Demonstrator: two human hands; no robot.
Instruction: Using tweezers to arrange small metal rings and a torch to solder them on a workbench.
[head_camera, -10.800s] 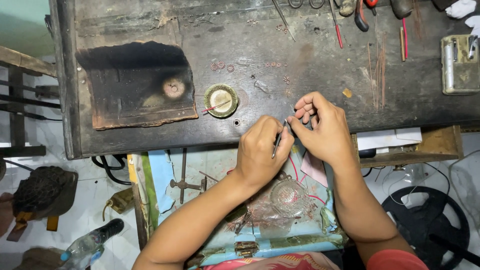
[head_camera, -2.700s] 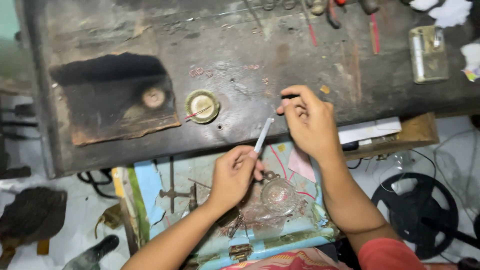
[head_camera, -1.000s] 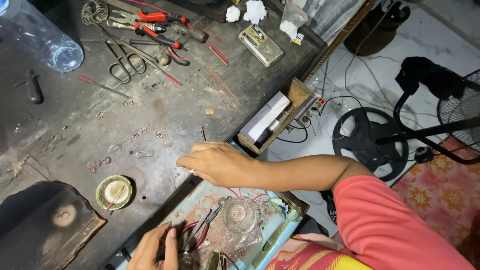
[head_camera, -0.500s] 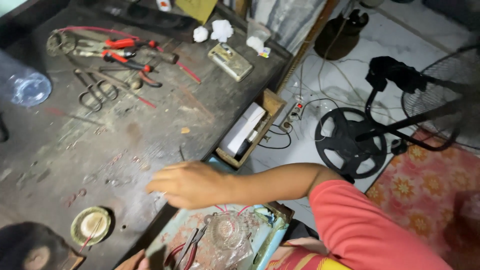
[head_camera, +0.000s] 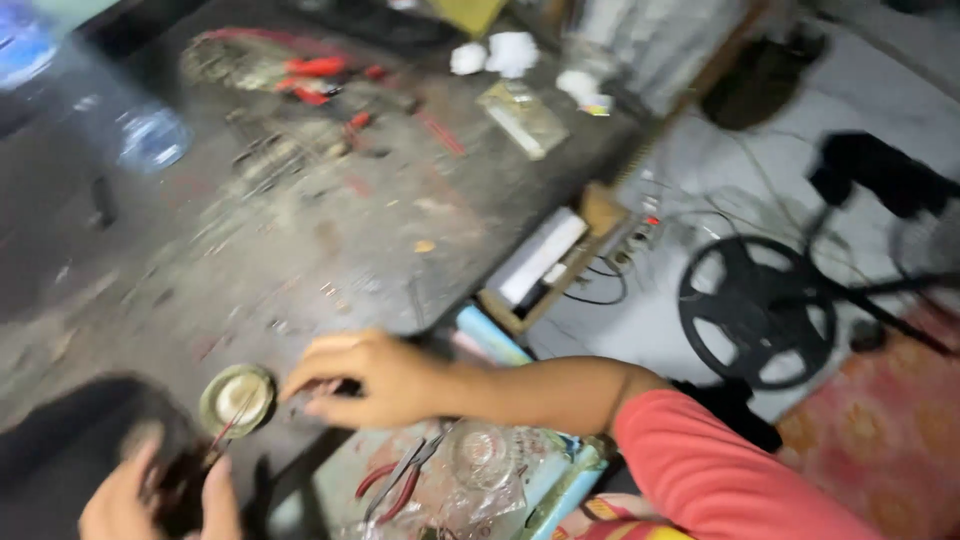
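moved: right hand (head_camera: 375, 380) slid left toward round tin (head_camera: 236, 398) since half a second ago
right hand: curled, pinching something small, unclear what
left hand (head_camera: 160, 495): grasping dark object, bottom-left
tin: on workbench (head_camera: 330, 240)

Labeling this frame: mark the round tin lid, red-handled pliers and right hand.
round tin lid (head_camera: 236, 399), head view, its centre.
red-handled pliers (head_camera: 397, 483), head view, the handles.
right hand (head_camera: 375, 378), head view, back of hand.

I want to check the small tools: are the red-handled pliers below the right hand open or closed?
Open, it seems: the red-handled pliers lie with their two handles spread apart, just below the right hand. Blur hides the tips.
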